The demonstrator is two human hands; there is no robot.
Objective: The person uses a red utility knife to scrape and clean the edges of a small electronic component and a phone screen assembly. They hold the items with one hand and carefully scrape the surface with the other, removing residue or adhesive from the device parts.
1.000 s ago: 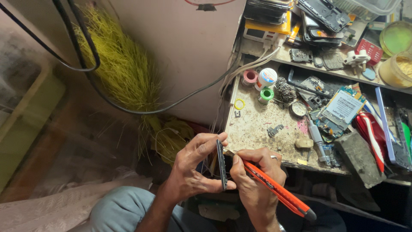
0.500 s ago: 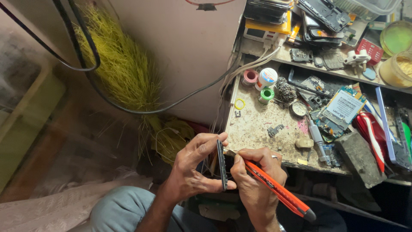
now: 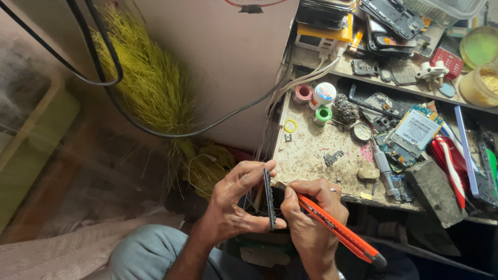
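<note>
Head camera looks down on the left hand (image 3: 233, 207), which pinches a thin dark phone (image 3: 268, 199) edge-on, thumb under its lower end and fingers curled over the top. Right hand (image 3: 311, 218) is closed around an orange utility knife (image 3: 337, 231), its tip touching the phone's edge near the top. Both hands hover just off the front edge of a scuffed workbench (image 3: 311, 150). Farther back on it sit a green tape roll (image 3: 322, 114), a pink roll (image 3: 302, 93) and a circuit board (image 3: 412, 132). A yellow grass broom (image 3: 150, 88) leans against the wall at left.
</note>
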